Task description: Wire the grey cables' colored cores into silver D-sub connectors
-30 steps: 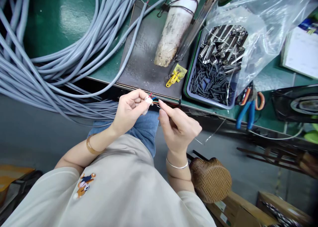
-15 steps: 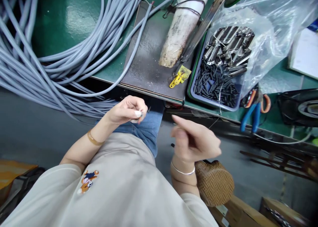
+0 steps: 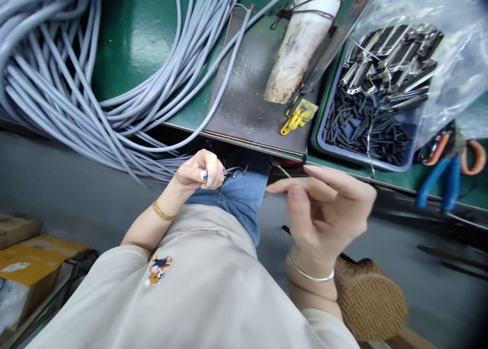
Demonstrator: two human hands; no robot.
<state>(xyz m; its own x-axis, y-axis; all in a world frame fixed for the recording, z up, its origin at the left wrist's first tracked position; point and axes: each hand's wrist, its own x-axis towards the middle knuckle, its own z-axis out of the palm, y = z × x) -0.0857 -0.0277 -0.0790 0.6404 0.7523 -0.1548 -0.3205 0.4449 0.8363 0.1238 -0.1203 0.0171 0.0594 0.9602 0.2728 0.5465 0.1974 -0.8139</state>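
"Two hands in frame. Left hand (image 3: 200, 171) first, go."

"Gripping: fingers closed round a little bunch of coloured wires (image 3: 205, 179), orange and blue ends poking out on the near side. It's over the jeans (image 3: 244, 196), just off the near edge of the green table (image 3: 145, 38)."

"Anything past the fist?"

"Something thin and grey with a dark end, sticking out to the right. Too small to tell."

"Right hand (image 3: 328, 206)?"

"Well apart from the left one, in the air at the table edge. Fingers half curled, a bit blurred. Can't tell if thumb and finger pinch anything."

"Table, quick."

"Grey cables (image 3: 163, 79) heaped left, some over the near edge. Dark board (image 3: 249, 84) in the middle, with a yellow tool (image 3: 293, 123) near its right side. Right of that, blue bin (image 3: 356, 155): black tubes (image 3: 366, 130) near, metal connectors (image 3: 389, 54) far."

"Pliers?"

"Blue-handled pliers (image 3: 438, 183), right of the bin, at the near edge."
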